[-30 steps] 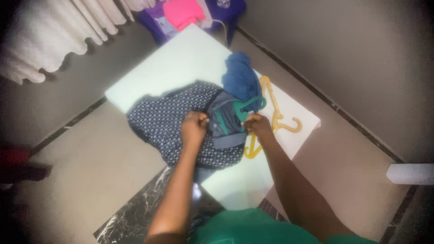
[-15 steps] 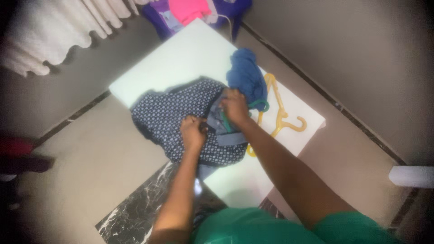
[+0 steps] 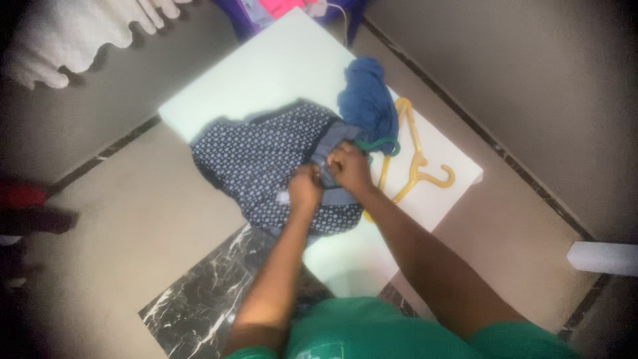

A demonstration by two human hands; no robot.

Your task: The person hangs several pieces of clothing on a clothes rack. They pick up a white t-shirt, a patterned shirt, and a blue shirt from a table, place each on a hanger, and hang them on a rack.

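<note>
Navy dotted fabric shirt (image 3: 272, 166) lies near the white table's (image 3: 279, 73) left edge; left hand (image 3: 305, 187) and right hand (image 3: 349, 167) pinch its collar over a green plastic hanger (image 3: 380, 145). Loose grip risks slippage off that edge.

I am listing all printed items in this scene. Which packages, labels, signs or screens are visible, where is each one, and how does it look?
Small white tag or label, possibly: a pale patch on the dark blue patterned fabric shirt at, beside the left hand; too blurred to confirm.
Packages, signs, screens: none visible on the pale white rectangular table.
</note>
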